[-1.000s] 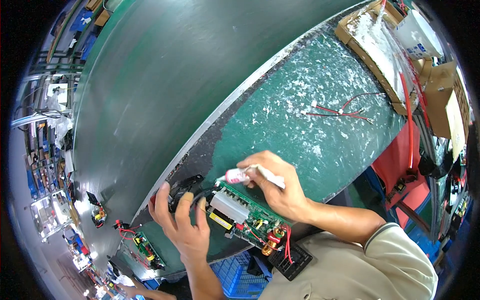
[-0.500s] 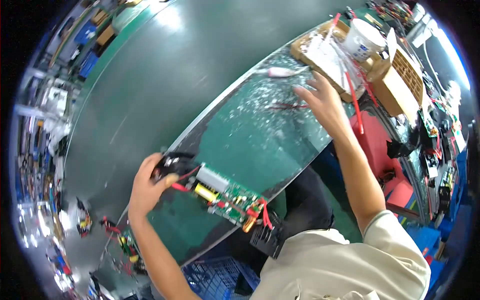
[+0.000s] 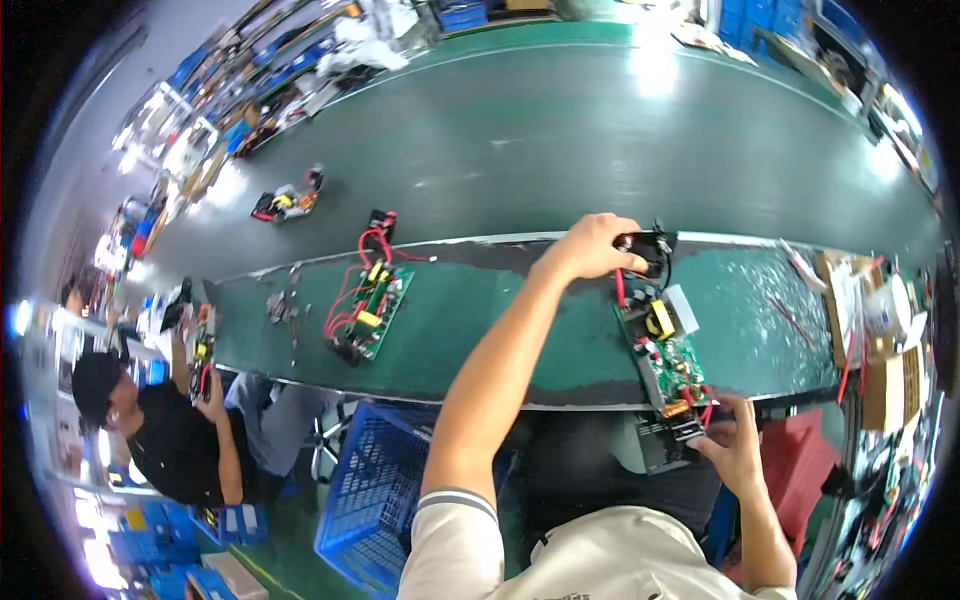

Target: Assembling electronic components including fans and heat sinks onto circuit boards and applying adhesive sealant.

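A long green circuit board (image 3: 675, 365) with yellow, white and copper-coloured parts lies across the bench in front of me. At its far end, my left hand (image 3: 600, 247) grips a black end piece (image 3: 655, 252) that looks like a fan housing, joined to the board by red and black wires. My right hand (image 3: 735, 445) is closed on a black slotted end panel (image 3: 665, 445) at the near end, which hangs over the bench's front edge. Red wires run beside the right fingers.
Left on the bench (image 3: 480, 330) lies another board (image 3: 380, 300) with red wires. A blue crate (image 3: 375, 480) stands below. A co-worker (image 3: 170, 440) sits at far left holding a board. On the right are a cardboard box (image 3: 890, 390) and white tub (image 3: 888, 308); beyond runs a green belt-like surface (image 3: 560, 130).
My right hand has come back from the white-speckled right part of the bench to the near end panel. The left hand keeps its hold on the far end piece. The view has turned left.
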Demonstrator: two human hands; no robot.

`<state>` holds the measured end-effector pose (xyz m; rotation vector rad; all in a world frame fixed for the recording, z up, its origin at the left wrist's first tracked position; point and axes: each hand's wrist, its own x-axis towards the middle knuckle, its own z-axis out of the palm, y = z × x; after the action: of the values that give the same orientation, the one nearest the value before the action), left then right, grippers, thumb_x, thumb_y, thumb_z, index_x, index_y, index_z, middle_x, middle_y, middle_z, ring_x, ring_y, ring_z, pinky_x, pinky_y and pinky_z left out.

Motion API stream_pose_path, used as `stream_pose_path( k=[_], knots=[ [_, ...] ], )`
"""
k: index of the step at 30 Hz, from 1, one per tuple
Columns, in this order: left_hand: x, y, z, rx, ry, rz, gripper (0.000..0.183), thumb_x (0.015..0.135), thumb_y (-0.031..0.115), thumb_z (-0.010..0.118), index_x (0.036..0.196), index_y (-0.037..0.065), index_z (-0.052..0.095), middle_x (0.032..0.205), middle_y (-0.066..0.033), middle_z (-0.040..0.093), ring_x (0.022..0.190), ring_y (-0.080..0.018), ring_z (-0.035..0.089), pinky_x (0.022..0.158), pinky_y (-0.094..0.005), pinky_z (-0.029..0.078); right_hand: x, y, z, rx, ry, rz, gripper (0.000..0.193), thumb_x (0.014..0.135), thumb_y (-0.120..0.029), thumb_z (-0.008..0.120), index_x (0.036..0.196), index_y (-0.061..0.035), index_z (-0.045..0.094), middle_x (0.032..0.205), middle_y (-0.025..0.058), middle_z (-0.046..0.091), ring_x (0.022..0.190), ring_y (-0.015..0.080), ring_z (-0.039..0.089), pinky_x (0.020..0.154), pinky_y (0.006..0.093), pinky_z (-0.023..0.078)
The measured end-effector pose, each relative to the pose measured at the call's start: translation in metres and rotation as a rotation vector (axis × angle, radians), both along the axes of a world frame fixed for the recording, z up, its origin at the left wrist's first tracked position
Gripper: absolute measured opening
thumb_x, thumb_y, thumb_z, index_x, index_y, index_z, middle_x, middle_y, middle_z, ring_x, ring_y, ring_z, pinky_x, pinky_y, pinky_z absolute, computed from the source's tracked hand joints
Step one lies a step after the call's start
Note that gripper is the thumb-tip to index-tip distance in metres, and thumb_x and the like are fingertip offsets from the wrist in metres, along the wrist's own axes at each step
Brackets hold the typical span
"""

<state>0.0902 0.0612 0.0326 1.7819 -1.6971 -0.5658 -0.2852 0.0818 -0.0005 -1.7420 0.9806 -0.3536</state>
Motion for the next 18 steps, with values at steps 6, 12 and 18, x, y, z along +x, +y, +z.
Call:
stream_pose_path(
  k=[6,12,18],
  knots=[
    [0.017,0.020,-0.018,-0.066,0.109,0.105,0.041,0.072,0.035,0.078,0.097,0.004,0.067,0.081,-0.0117,0.064,0.075,-0.0267,0.061,0.069,-0.0356,0.046,0.006,0.025,-0.024,0.549,-0.304,-0.210,0.060,0.083,-0.001,0.065,0.138,-0.0018,0.039,0.114,0.0089,0.057,0.092,0.0166,0.060,0.069,0.0301,0.054],
    [0.030,0.039,-0.017,-0.147,0.489,0.158,0.039,0.075,0.028,0.079,0.100,0.000,0.067,0.078,-0.0006,0.061,0.070,-0.0093,0.056,0.061,-0.0260,0.045,0.024,-0.032,0.085,0.268,0.066,-0.229,0.044,0.081,-0.008,0.062,0.123,0.0007,0.054,0.099,0.0103,0.065,0.082,0.0181,0.065,0.067,0.0311,0.054],
    [0.093,0.048,-0.006,-0.339,0.879,0.744,0.061,0.077,0.027,0.079,0.123,-0.005,0.056,0.100,-0.0110,0.061,0.088,-0.0161,0.061,0.074,-0.0325,0.056,0.165,-0.161,0.129,-0.567,0.082,0.312,0.036,0.088,-0.022,0.056,0.117,0.0005,0.058,0.102,0.0205,0.062,0.097,0.0293,0.060,0.085,0.0381,0.047]
  ],
)
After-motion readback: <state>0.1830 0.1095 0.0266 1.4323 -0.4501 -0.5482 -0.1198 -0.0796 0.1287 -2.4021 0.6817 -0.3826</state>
